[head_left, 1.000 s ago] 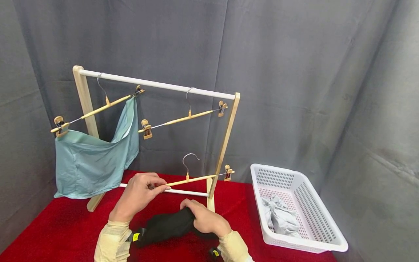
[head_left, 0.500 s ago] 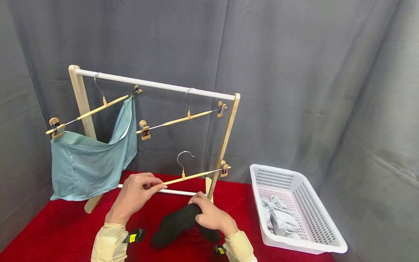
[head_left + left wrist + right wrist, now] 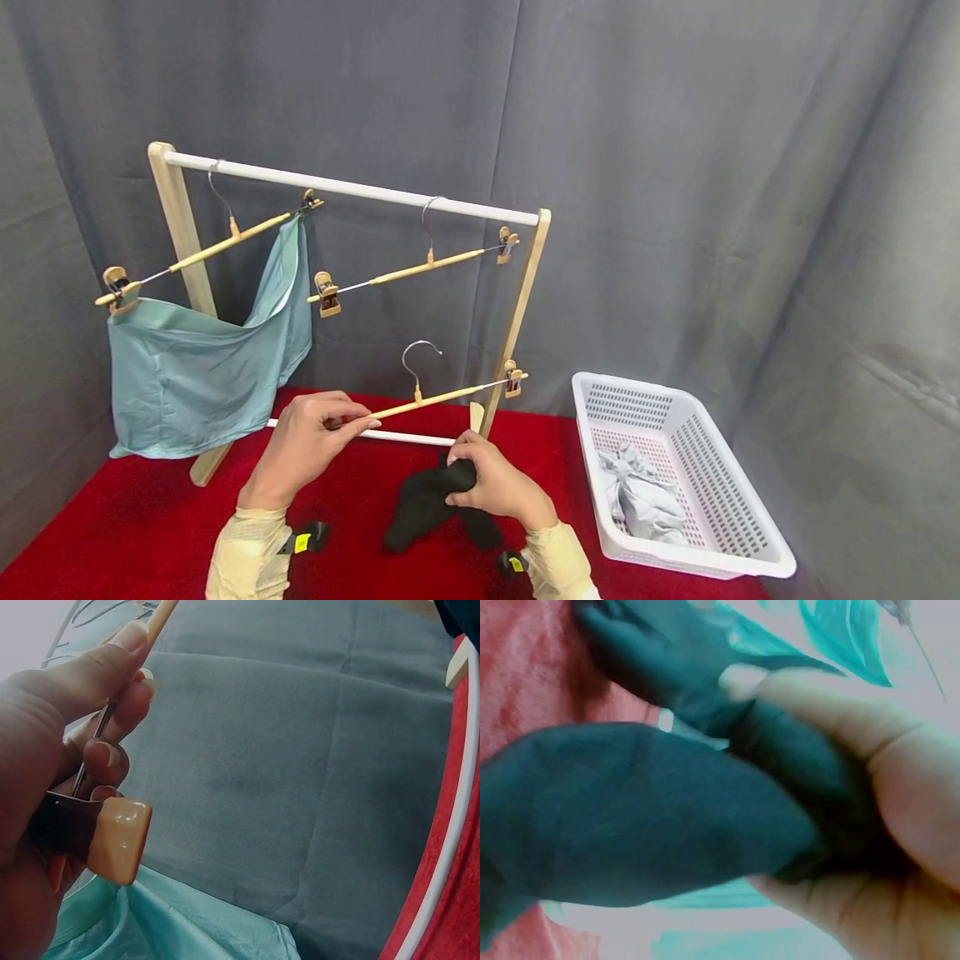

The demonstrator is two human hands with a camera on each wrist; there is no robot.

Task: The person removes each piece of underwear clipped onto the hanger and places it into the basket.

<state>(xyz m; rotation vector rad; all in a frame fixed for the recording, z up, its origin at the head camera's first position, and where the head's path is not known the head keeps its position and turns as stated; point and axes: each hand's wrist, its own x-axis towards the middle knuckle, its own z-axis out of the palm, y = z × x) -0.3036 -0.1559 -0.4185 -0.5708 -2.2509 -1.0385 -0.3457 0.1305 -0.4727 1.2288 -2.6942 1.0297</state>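
Note:
My left hand pinches a clip hanger by the left part of its yellow bar, between thumb and fingers. Its metal hook points up, and the far clip has nothing in it. In the left wrist view the near clip sticks out under the palm, partly covered by it. A bunched black cloth garment hangs from my right hand, gripped between thumb and fingers. Two lobes of its fabric droop toward the red cloth, and the right wrist view shows the folds close up.
A wooden rack with a white rail stands behind my hands. From it hang light blue shorts on one clip hanger and a second hanger without clothing. At right, a white basket holds a grey garment. Red cloth covers the table.
My right hand has moved right and up a little, drawing the black garment away from the left wrist; it hangs more bunched. The held hanger has shifted slightly left and up.

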